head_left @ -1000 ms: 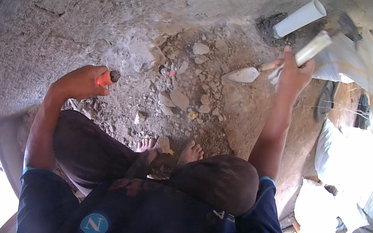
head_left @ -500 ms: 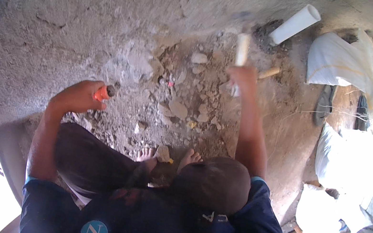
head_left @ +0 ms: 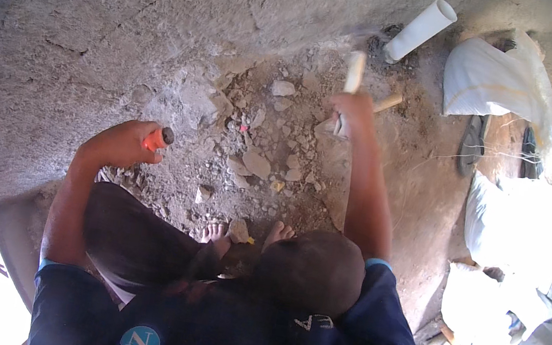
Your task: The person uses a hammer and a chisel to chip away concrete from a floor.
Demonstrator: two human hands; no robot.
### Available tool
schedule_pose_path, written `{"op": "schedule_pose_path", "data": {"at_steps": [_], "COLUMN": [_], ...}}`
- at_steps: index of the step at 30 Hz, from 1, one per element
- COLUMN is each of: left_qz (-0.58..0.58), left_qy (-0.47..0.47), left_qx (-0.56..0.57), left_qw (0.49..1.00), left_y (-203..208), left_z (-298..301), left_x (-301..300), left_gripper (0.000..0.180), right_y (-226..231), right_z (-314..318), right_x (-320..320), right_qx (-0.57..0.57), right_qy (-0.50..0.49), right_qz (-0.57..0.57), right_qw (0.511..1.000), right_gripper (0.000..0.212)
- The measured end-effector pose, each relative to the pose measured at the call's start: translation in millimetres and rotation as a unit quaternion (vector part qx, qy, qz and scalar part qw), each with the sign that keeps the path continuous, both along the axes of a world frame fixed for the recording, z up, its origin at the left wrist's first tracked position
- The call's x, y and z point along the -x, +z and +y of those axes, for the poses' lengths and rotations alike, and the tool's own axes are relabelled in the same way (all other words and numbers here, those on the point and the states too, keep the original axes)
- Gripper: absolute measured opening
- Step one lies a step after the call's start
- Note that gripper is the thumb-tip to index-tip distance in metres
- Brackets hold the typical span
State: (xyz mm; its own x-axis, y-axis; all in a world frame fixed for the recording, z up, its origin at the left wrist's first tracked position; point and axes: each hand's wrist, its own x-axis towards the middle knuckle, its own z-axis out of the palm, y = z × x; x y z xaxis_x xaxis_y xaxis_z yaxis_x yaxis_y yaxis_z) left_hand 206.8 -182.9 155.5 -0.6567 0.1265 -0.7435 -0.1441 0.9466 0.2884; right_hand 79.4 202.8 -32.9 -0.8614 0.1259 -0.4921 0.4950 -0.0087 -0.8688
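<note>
We hold our L hand [head_left: 123,142] curled tight round a short orange stick w/ a dark round end [head_left: 157,140], nr the rough grey wall [head_left: 83,29]. Our R hand [head_left: 354,113] grips a long pale handle [head_left: 354,74] that points away from us; its far end's too blurry to tell. A short tan round handle [head_left: 388,103] is just beside our R hand. We see flat grey stones [head_left: 257,165] b/w our hands, & a white round plastic pipe [head_left: 419,34] past the R one.

Single head-worn fisheye view, steeply downward
</note>
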Motion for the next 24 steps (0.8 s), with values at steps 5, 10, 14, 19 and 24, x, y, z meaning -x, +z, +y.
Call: {"op": "schedule_pose_path", "data": {"at_steps": [5,10,14,19,24], "left_qz": [-0.002,0.039,0.015,0.009,0.033], "left_qy": [0.018,-0.004,0.005,-0.009,-0.032], "left_qx": [-0.035,-0.018,-0.013,0.002,-0.026], "left_qw": [0.999,0.999,1.000,1.000,0.999], "left_y": [-2.7,-1.7,4.7,7.4,1.0], "left_z": [-10.8,-11.0,-8.8,-10.0,-9.5], "left_x": [-4.0,-1.5,-7.4,-16.1,-6.4], "left_gripper": [0.037,0.037,0.039,0.037,0.038], "right_y": [11.8,-101.8,-16.4,14.9,-94.8], "right_z": [-3.0,-8.2,-5.3,2.2,14.1], "right_x": [23.0,9.0,-19.4,6.7,-9.3], "right_qx": [-0.003,-0.064,-0.031,-0.047,-0.354], "right_qy": [-0.183,0.149,0.087,-0.093,0.249], "right_qz": [0.151,-0.071,-0.077,0.064,-0.013], "right_qw": [0.971,0.984,0.993,0.993,0.901], "right_gripper": [0.030,0.005,0.010,0.028,0.013]}}
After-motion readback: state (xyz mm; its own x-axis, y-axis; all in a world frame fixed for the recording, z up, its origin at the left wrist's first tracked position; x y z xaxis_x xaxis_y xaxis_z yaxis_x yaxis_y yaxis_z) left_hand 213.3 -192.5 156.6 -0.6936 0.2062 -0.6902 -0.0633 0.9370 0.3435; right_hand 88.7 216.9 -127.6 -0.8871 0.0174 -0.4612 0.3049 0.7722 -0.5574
